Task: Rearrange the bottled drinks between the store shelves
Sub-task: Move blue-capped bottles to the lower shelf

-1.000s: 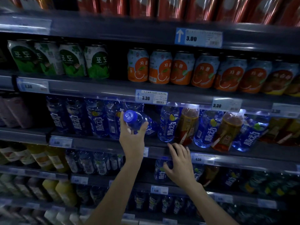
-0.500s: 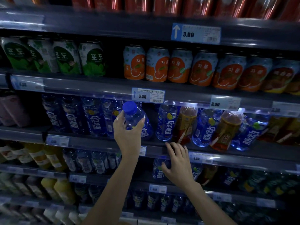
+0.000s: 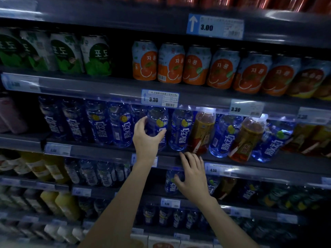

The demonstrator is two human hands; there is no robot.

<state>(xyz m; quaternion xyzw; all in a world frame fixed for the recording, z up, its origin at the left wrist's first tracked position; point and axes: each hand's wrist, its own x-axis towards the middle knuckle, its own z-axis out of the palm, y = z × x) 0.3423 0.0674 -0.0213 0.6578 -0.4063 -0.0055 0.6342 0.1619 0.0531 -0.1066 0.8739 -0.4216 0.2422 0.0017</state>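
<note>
Dim store shelving fills the view, each dark metal shelf edge point(image 3: 111, 154) fronted by a glossy plastic price strip. On the middle shelf stands a row of clear blue ribbed bottles with white lettering, packed shoulder to shoulder. The left hand point(image 3: 146, 138) grips one blue drink bottle point(image 3: 157, 122) around its lower body, thumb on the right side and fingers point(image 3: 140, 123) wrapped around the left; the bottle stands upright in the row, its top just under the 3.30 price tag point(image 3: 160, 98). A neighbouring blue bottle point(image 3: 181, 129) stands just beside it on the right, followed by an amber tea bottle point(image 3: 203, 131) tilted slightly. Clearance above the bottle tops is slight.

The right hand point(image 3: 194, 178) is spread, fingers loosely apart, holding nothing; its fingertips lie at the front lip of the middle shelf, and the palm covers part of a blue bottle point(image 3: 170, 183) on the shelf below.

Smooth cylindrical cans occupy the shelf above: green cans point(image 3: 97, 56) at left, orange cans point(image 3: 171, 63) at right, with a dark gap between the two groups.
</note>
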